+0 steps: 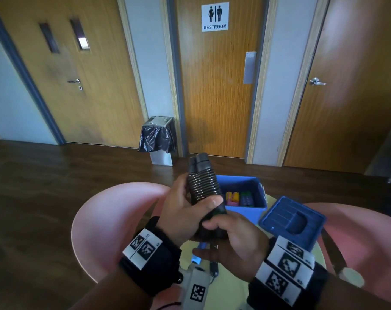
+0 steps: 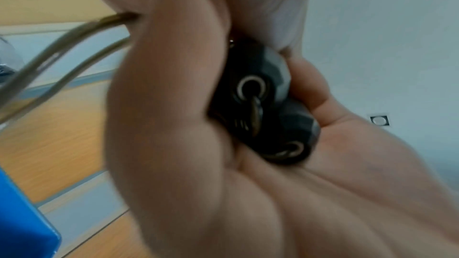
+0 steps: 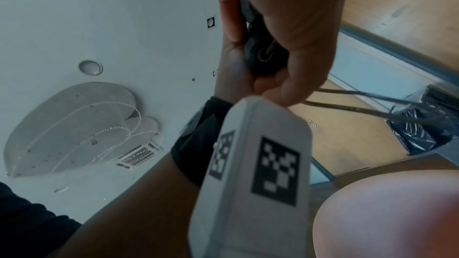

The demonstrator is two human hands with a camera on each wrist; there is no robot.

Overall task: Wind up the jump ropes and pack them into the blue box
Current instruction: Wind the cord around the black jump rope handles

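A black jump rope (image 1: pixel 202 186) has its two handles side by side and its cord wound in tight coils round them. My left hand (image 1: pixel 190 206) grips the bundle from the left, thumb across the coils. My right hand (image 1: pixel 212 236) holds the lower handle ends from the right. The handle ends (image 2: pixel 261 105) lie against my left palm, and loose cord strands (image 2: pixel 62 46) trail away. The same strands (image 3: pixel 372 103) run out below my right fingers. The open blue box (image 1: pixel 255 211) stands just behind the hands, with colourful wound ropes (image 1: pixel 239 199) inside.
The blue lid (image 1: pixel 293 218) lies upside down right of the box on a small round table (image 1: pixel 230 294). Pink chairs (image 1: pixel 105 220) stand on either side. A bin with a black bag (image 1: pixel 158 139) stands by the restroom door.
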